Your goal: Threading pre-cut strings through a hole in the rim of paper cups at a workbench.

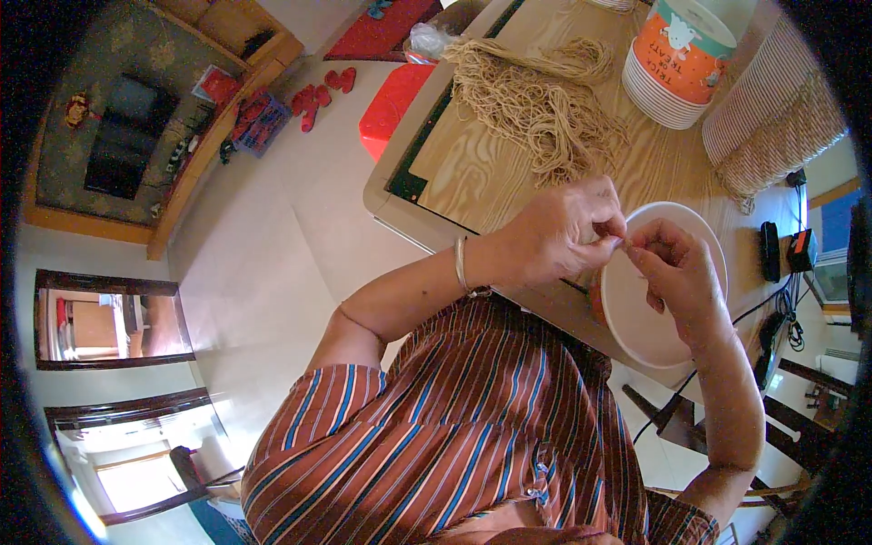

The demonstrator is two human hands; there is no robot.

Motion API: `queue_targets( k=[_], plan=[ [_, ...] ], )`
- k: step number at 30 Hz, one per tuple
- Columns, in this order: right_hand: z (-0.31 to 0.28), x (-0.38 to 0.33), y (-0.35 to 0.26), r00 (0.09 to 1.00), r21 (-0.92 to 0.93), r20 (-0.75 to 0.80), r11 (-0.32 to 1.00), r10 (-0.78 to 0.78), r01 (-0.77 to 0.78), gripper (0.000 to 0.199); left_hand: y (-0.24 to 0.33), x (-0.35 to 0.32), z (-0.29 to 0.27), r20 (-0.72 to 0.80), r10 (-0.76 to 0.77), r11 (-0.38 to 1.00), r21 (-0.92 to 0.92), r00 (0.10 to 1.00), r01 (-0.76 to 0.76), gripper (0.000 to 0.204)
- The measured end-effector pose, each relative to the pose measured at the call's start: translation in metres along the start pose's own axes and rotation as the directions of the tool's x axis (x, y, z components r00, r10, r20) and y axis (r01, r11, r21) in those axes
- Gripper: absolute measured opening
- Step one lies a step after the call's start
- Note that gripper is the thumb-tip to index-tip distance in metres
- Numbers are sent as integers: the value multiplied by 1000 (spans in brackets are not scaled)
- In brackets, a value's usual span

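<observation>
Above the round white plastic bowl [636,318], the left hand [559,232] and right hand [677,272] pinch between their fingertips something too small to identify, perhaps one thin beige strand. I think it is best to keep it over the bowl. Farther on the wooden table [472,173] lies the tangled heap of beige strands [536,104].

Whatever the fingertips [621,238] pinch is too small to tell. The hands hide part of the bowl [636,309]. The cup [683,45] is cut off by the top edge.
</observation>
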State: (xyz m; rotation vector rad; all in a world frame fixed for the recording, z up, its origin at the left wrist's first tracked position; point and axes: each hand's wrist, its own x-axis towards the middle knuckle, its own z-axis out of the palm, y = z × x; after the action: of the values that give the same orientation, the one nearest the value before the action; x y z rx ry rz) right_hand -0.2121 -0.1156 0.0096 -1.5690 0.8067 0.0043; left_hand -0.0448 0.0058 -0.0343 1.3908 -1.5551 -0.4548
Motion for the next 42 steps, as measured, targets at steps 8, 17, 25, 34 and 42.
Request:
queue_targets(
  k=[8, 17, 25, 34, 42],
  plan=[
    [6, -6, 14, 875, -364, -116, 840, -470, 403, 13, 1, 4, -5, 102, -152, 955, -240, 983, 173, 10],
    [15, -19, 0, 675, -672, 39, 480, -737, 563, 17, -3, 2, -2, 47, -101, 968, -227, 994, 110, 24],
    [16, -12, 4, 606, -750, 99, 341, -789, 567, 20, -3, 3, -4, 60, -98, 977, -185, 993, 108, 21],
    [17, -11, 4, 658, -713, 58, 431, -751, 554, 17, 1, 4, -5, 51, -56, 988, -145, 997, 63, 20],
    [16, -9, 6, 648, -722, 85, 401, -757, 563, 15, 3, 4, -5, 55, -41, 996, -76, 998, 45, 18]
  ],
)
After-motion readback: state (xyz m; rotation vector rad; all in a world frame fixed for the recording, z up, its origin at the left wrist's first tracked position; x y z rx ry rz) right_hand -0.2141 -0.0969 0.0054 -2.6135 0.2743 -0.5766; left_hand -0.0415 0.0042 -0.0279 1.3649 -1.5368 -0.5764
